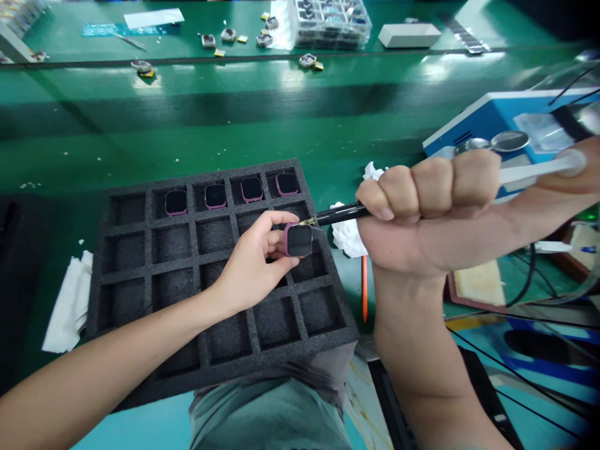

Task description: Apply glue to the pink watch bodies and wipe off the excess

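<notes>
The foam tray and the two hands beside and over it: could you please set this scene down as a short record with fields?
left hand: holds a purple-cased device between fingers and thumb
right hand: gripped around a black tool, tip at the device's upper edge; contact unclear
foam tray: dark, with pockets; four similar devices in the far row
left of tray: white cloth
right of tray: crumpled tissue, orange stick

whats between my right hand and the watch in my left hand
In the head view, a black syringe-like tool spans the gap from the right hand to the upper edge of the watch; whether its tip touches is unclear.
</notes>
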